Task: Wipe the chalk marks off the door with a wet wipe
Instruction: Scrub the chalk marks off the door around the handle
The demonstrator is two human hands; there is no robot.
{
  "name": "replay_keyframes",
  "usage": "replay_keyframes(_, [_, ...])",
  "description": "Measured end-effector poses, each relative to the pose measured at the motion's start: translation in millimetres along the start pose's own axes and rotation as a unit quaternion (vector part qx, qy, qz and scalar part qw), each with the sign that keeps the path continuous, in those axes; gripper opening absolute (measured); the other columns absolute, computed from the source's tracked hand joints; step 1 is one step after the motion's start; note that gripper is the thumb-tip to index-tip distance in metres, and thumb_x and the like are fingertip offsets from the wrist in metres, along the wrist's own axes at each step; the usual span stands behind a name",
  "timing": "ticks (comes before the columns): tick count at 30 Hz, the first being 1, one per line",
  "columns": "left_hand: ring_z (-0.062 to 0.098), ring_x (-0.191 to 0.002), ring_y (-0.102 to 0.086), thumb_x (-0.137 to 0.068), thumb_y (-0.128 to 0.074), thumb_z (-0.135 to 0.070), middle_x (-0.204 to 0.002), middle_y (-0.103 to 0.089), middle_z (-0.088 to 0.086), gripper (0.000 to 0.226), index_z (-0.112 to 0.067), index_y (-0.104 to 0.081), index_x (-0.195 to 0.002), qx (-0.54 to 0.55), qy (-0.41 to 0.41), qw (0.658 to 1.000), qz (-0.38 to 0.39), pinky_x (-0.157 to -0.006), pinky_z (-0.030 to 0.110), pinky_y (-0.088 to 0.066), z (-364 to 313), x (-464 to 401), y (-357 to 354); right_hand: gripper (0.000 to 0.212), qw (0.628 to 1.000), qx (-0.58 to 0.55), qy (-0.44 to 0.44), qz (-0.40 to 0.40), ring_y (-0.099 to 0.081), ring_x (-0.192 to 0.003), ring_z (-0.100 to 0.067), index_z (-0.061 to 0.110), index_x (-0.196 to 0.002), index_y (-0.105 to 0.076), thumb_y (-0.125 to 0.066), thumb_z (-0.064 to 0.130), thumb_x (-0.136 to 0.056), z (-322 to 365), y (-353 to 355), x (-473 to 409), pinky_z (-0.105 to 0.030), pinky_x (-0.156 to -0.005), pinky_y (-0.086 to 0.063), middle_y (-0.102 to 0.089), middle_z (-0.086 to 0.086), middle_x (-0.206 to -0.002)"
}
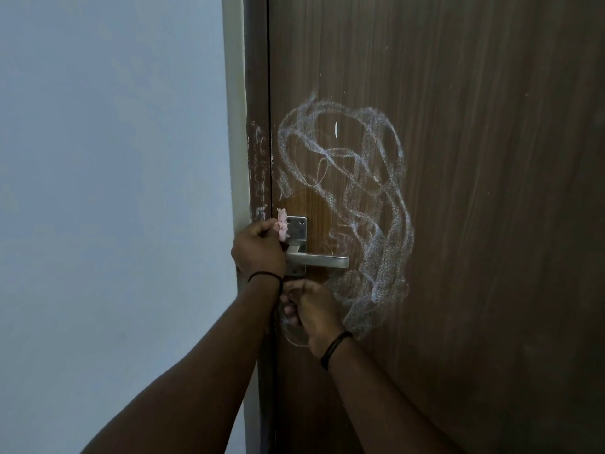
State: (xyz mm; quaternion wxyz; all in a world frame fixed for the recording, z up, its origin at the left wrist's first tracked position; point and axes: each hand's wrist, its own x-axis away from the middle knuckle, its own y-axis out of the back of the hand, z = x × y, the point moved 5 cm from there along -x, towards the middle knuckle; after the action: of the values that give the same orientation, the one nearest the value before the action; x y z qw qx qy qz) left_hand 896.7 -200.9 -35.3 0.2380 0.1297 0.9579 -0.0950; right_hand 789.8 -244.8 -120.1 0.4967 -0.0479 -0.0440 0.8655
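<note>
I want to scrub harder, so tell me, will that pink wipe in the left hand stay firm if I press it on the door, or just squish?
The pink wipe looks crumpled and limp, so it will likely squish flat. Bunched in the left hand, it probably weighs almost nothing. It may tear against the door handle.

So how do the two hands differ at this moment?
The left hand is higher, level with the door handle, while the right hand is below it. The left hand is closed around a crumpled pink wipe; the right hand shows no wipe, and whether it holds anything cannot be told. Both wear a dark wristband and stay close to the door.
</note>
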Motion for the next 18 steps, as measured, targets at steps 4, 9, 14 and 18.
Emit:
replay_keyframes(4, [-0.012, -0.069, -0.059, -0.086, -0.070, -0.012, -0.076, -0.065, -0.018, 0.014, -0.019, -0.077, -0.097, 0.050, -0.039, 0.998, -0.004, -0.060, -0.004, -0.040, -13, 6, 5, 0.019, 0.943, 0.095, 0.260, -0.186, -0.063, -0.068, -0.003, 0.023, -0.091, -0.073, -0.059, 0.011, -0.097, 30, 19, 24, -0.028, -0.062, -0.053, -0.070, 0.011, -0.077])
replay_keyframes(9, [0.008, -0.072, -0.071, -0.080, -0.074, -0.013, -0.076, -0.075, -0.008, 0.015, -0.028, -0.077, -0.080, 0.130, 0.017, 0.985, 0.110, -0.061, 0.016, -0.054, -17, 9, 5, 0.048, 0.859, 0.248, 0.430, -0.128, -0.050, -0.127, -0.003, 0.024, -0.144, -0.052, -0.053, 0.006, -0.100, 86, 15, 35, -0.003, -0.101, -0.034, -0.057, 0.003, -0.141])
replay_keyframes(14, [0.030, -0.087, -0.072, -0.080, -0.074, -0.015, -0.086, -0.077, 0.007, 0.006, -0.017, -0.079, -0.083, 0.142, 0.060, 0.959, 0.238, -0.079, 0.043, -0.060, -15, 11, 1, 0.042, 0.843, 0.320, 0.427, -0.069, -0.056, -0.108, 0.005, 0.022, -0.135, -0.062, -0.062, 0.005, -0.096, 112, 17, 24, 0.006, -0.086, -0.034, -0.067, 0.000, -0.129])
replay_keyframes(18, [0.015, -0.080, -0.071, -0.083, -0.069, -0.023, -0.079, -0.075, -0.003, 0.011, -0.019, -0.077, -0.079, 0.112, 0.039, 0.966, 0.231, -0.068, 0.023, -0.056, -15, 11, 1, 0.020, 0.844, 0.329, 0.408, -0.111, -0.060, -0.081, 0.006, 0.021, -0.109, -0.075, -0.069, 0.012, -0.092, 121, 32, 13, 0.000, -0.069, -0.042, -0.074, 0.004, -0.102])
